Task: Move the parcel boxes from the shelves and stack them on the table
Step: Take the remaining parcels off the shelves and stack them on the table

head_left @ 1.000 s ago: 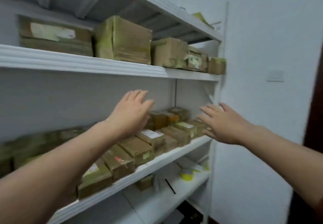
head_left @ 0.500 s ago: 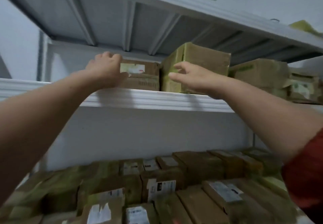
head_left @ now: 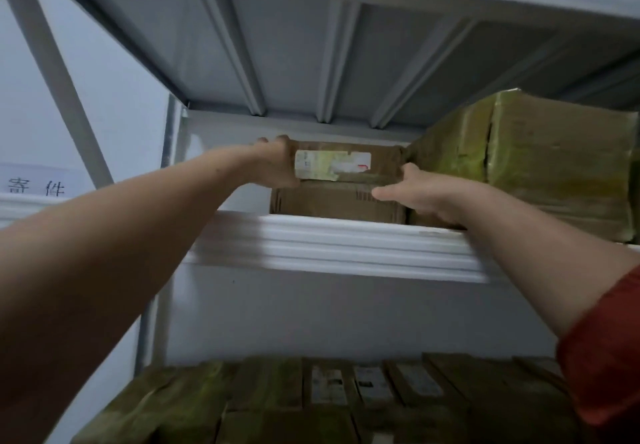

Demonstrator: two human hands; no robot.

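Overhead, the left hand (head_left: pixel 273 163) curls round the left end of a labelled parcel box (head_left: pixel 381 161), while the right hand (head_left: pixel 426 194) grips its right end, thumb lying across the front. The box sits atop a plainer carton (head_left: pixel 329 201) on the upper shelf (head_left: pixel 346 246), just beside a larger taped box (head_left: pixel 554 166). More parcels (head_left: pixel 346 402) crowd the shelf below.

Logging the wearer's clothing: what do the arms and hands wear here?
No gloves on the left hand or right hand; no watch or rings visible. The left arm shows no sleeve; the right arm has a red sleeve at the frame's edge.
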